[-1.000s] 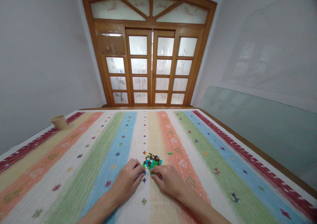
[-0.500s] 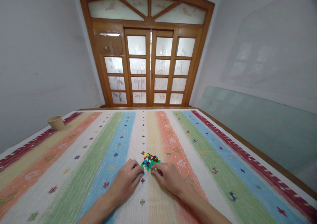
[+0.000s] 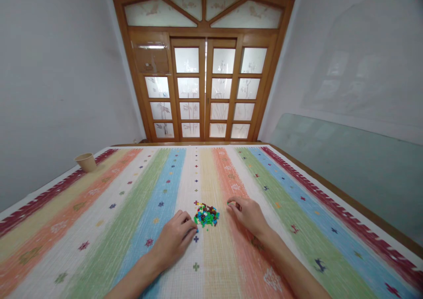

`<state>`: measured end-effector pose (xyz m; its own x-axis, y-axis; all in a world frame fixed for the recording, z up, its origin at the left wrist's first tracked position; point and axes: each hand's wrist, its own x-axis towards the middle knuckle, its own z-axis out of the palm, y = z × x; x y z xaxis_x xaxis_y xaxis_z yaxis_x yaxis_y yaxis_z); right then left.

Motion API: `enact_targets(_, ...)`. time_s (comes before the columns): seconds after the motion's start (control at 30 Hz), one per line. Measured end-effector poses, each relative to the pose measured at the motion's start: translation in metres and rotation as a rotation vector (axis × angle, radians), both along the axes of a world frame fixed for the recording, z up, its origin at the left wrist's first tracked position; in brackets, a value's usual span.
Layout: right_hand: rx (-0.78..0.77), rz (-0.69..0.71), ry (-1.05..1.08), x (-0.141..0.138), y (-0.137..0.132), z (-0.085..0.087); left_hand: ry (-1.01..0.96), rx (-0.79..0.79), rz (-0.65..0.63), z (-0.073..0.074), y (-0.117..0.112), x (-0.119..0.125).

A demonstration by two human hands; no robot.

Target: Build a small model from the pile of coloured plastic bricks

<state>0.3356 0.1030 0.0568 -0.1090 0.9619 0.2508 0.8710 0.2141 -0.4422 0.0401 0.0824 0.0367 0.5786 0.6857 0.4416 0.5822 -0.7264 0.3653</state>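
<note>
A small heap of tiny plastic bricks [image 3: 206, 215] in green, blue, brown and yellow lies on the striped woven cloth [image 3: 142, 202]. My left hand [image 3: 175, 238] rests at the heap's lower left edge, its fingers curled and a blue bit showing at the fingertips. My right hand [image 3: 247, 215] lies to the right of the heap, not touching it. Its thumb and fingertips are pinched together, and whatever lies between them is mostly hidden.
A beige paper cup [image 3: 86, 162] stands near the cloth's far left edge. A glazed wooden double door [image 3: 205, 87] fills the far wall. A large pale green glass pane [image 3: 346, 171] stands along the right wall, beyond the table's wooden edge [image 3: 360, 213].
My right hand has moved right, away from the heap, to where a lone green brick lay. That brick no longer shows. My left hand stays at the heap.
</note>
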Motion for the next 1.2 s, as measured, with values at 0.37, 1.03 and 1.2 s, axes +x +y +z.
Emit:
enact_targets(0.37,-0.095,-0.073,-0.089,0.024,0.012,-0.002,-0.026,-0.029,0.001,0.002,-0.001,0.0)
enact_targets(1.03,-0.124,-0.082,-0.131,0.023,0.014,-0.006,-0.016,-0.01,-0.003,-0.001,0.001,-0.001)
enact_targets(1.2,-0.134,-0.075,-0.125,0.022,0.013,-0.005,-0.013,-0.016,0.0,0.001,0.0,-0.001)
